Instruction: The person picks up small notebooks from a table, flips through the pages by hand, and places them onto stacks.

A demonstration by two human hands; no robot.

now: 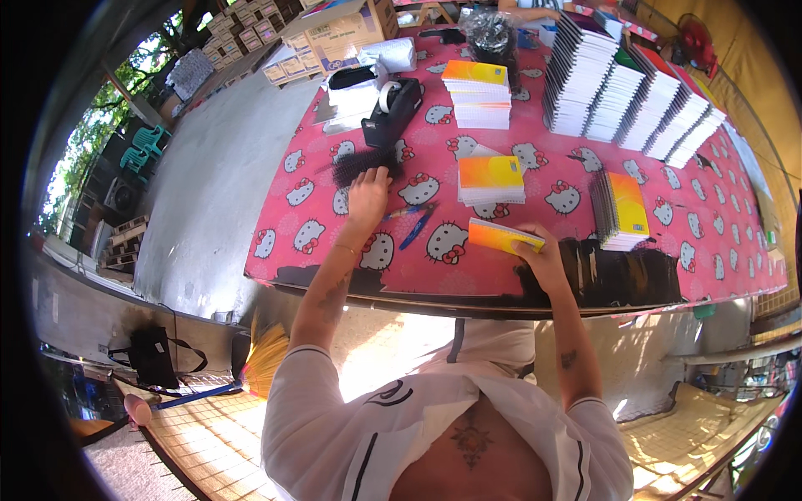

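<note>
My right hand [541, 255] is closed round a small notepad [501, 236] with an orange-and-yellow cover, held just above the table's near edge. Farther left, my left hand [369, 196] reaches into a pile of black plastic spiral coils [355, 167], its fingers curled onto them; how many it grips is hidden. Between the hands lie blue pens [418, 227]. Beyond the held pad sits a short stack of loose pads [490, 179] with similar covers, and behind it a taller stack [478, 93]. To the right rests a pile of similar notepads with black spirals [620, 210].
A black tape dispenser [393, 113] stands beyond the coils. Tall stacks of spiral notebooks [581, 75] fill the far right. Cardboard boxes [342, 37] and a clear bag of black coils [491, 37] are at the back. The pink tablecloth [326, 250] gives way to a dark patch [622, 271] along the near edge.
</note>
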